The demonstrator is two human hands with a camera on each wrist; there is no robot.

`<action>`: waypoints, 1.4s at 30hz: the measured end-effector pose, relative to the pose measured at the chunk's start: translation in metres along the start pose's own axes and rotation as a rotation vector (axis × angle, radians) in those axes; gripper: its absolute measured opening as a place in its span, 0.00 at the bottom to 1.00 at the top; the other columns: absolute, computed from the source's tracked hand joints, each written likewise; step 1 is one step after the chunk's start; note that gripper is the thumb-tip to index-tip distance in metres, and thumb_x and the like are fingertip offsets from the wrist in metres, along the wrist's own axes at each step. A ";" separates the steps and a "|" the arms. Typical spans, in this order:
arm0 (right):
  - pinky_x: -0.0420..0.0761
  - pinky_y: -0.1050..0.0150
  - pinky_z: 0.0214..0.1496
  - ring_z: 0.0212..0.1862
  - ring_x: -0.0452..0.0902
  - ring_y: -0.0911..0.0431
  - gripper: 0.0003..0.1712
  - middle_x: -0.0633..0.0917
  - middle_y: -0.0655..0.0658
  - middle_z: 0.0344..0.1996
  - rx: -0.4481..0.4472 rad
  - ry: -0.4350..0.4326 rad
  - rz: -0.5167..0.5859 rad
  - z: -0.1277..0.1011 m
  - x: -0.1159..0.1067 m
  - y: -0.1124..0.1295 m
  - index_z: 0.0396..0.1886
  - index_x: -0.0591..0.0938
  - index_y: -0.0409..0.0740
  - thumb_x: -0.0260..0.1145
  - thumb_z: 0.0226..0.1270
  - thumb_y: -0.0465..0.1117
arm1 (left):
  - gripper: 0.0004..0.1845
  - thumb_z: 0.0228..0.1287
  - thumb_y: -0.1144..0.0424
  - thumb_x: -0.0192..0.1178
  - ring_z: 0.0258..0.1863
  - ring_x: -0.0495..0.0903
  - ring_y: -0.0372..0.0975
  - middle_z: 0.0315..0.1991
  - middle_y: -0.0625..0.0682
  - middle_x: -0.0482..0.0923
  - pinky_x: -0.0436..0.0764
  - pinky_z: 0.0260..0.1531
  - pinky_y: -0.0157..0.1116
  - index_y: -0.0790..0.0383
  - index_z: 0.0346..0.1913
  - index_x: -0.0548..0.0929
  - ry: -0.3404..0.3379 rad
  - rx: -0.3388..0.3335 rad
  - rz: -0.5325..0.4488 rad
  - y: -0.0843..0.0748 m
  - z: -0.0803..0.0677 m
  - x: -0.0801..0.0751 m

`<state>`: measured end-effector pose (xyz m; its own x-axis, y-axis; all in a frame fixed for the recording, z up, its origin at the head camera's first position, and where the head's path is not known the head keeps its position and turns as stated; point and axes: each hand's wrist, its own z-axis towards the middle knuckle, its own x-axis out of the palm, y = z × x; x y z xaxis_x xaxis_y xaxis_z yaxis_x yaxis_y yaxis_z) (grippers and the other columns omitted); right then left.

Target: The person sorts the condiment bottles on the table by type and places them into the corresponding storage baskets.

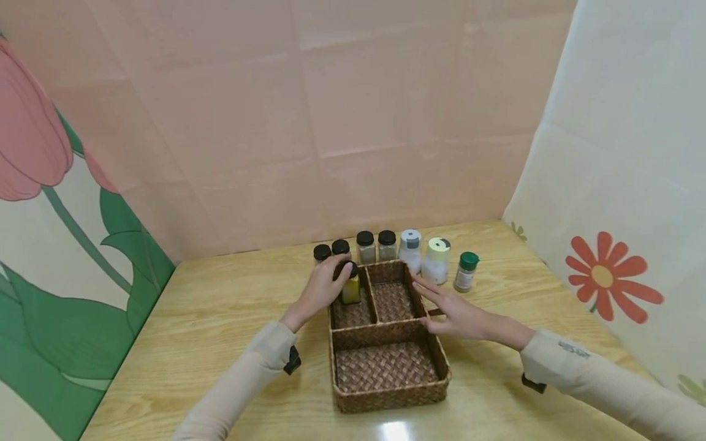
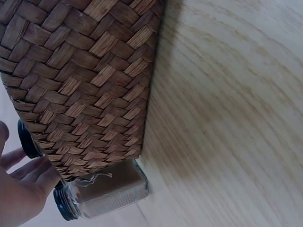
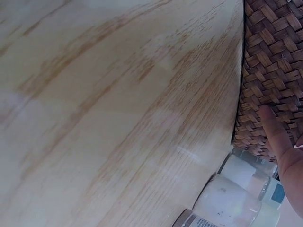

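Observation:
A brown woven basket point(image 1: 391, 395) with three compartments stands on the wooden table. In its back left compartment is a glass jar of yellow-green spice point(image 1: 350, 291) with a black lid. My left hand point(image 1: 322, 283) grips this jar near its lid, reaching over the basket's left wall. In the left wrist view the hand point(image 2: 21, 189) shows beside the far corner of the basket point(image 2: 90, 80), and part of the grip is hidden. My right hand point(image 1: 455, 313) rests on the basket's right wall with fingers extended. One finger point(image 3: 273, 126) lies along the weave in the right wrist view.
Behind the basket stand several black-lidded jars point(image 1: 365, 246), a white shaker with a grey-marked top point(image 1: 410, 248) and one with a pale yellow top point(image 1: 437, 260). A green-capped spice jar point(image 1: 466, 271) is at the right. Fabric hangings point(image 1: 331, 122) enclose the table point(image 1: 237, 306).

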<state>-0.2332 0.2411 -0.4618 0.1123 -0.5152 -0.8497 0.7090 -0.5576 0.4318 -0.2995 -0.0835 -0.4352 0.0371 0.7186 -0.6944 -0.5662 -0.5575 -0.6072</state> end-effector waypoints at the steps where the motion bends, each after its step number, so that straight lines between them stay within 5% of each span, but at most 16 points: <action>1: 0.71 0.41 0.62 0.70 0.58 0.34 0.44 0.55 0.29 0.75 0.000 -0.001 0.003 0.000 0.000 0.000 0.73 0.59 0.24 0.68 0.65 0.41 | 0.23 0.79 0.53 0.48 0.64 0.72 0.48 0.64 0.57 0.74 0.72 0.61 0.48 0.61 0.68 0.74 -0.007 0.004 -0.003 0.000 0.000 0.000; 13: 0.71 0.40 0.61 0.69 0.60 0.33 0.43 0.56 0.29 0.74 -0.030 -0.030 -0.004 0.000 0.005 -0.002 0.72 0.61 0.24 0.68 0.66 0.41 | 0.16 0.76 0.61 0.54 0.37 0.83 0.38 0.47 0.54 0.83 0.82 0.36 0.37 0.67 0.57 0.82 -0.234 0.088 -0.041 0.008 -0.010 -0.009; 24: 0.70 0.42 0.63 0.70 0.57 0.33 0.44 0.55 0.29 0.75 0.003 -0.005 0.031 0.000 0.001 -0.004 0.73 0.59 0.25 0.68 0.65 0.41 | 0.12 0.74 0.62 0.55 0.37 0.82 0.38 0.39 0.51 0.83 0.82 0.39 0.36 0.64 0.49 0.86 -0.332 0.127 -0.003 0.016 -0.008 -0.016; 32: 0.70 0.41 0.62 0.70 0.57 0.32 0.44 0.55 0.29 0.75 0.004 -0.007 0.036 0.000 0.002 -0.005 0.73 0.59 0.25 0.68 0.65 0.41 | 0.12 0.73 0.63 0.56 0.34 0.79 0.42 0.34 0.52 0.81 0.81 0.35 0.48 0.67 0.47 0.86 -0.386 0.105 0.017 0.019 -0.005 -0.016; 42: 0.69 0.40 0.63 0.71 0.57 0.34 0.44 0.55 0.31 0.75 -0.003 -0.021 0.028 0.000 0.004 -0.005 0.73 0.60 0.25 0.69 0.64 0.40 | 0.12 0.72 0.64 0.57 0.31 0.78 0.42 0.32 0.52 0.79 0.79 0.33 0.43 0.68 0.46 0.86 -0.435 0.089 0.062 0.025 -0.001 -0.013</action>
<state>-0.2363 0.2418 -0.4671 0.1176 -0.5440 -0.8308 0.7079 -0.5408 0.4543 -0.3130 -0.1070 -0.4420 -0.3378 0.8038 -0.4897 -0.6256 -0.5805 -0.5211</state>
